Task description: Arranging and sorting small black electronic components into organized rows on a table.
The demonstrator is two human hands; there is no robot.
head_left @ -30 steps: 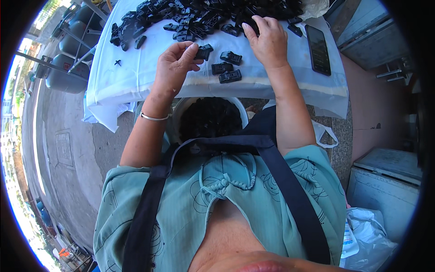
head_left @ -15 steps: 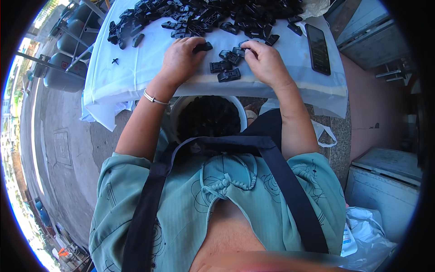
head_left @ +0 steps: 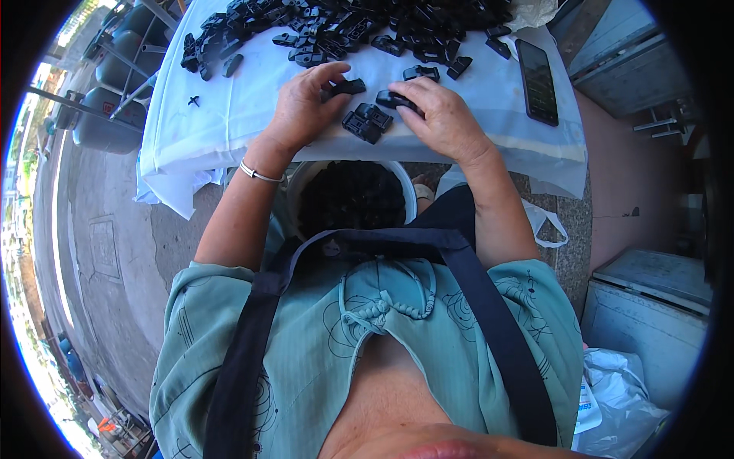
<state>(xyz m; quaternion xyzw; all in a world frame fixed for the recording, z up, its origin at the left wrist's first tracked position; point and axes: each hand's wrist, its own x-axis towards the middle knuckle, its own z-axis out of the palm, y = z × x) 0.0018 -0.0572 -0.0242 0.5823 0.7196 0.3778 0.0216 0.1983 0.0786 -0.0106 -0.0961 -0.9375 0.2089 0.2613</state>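
My left hand has its thumb and fingers closed around a small black moulded plastic piece above the white-covered table. To its right, my right hand grips another black plastic piece between thumb and fingers. Two similar pieces lie side by side on the cloth between the hands, near the front edge. One more loose piece rests just beyond my right fingers. What exactly these pieces are is too small to tell.
A large heap of black pieces covers the table's far side. A phone lies at the right. Below the front edge stands a white bucket filled with dark pieces. Grey chairs stand at the left, a metal cabinet at the right.
My right hand has moved slightly nearer and now grips a piece from the small group. The two nearest pieces have shifted left and turned. My left hand still holds its piece.
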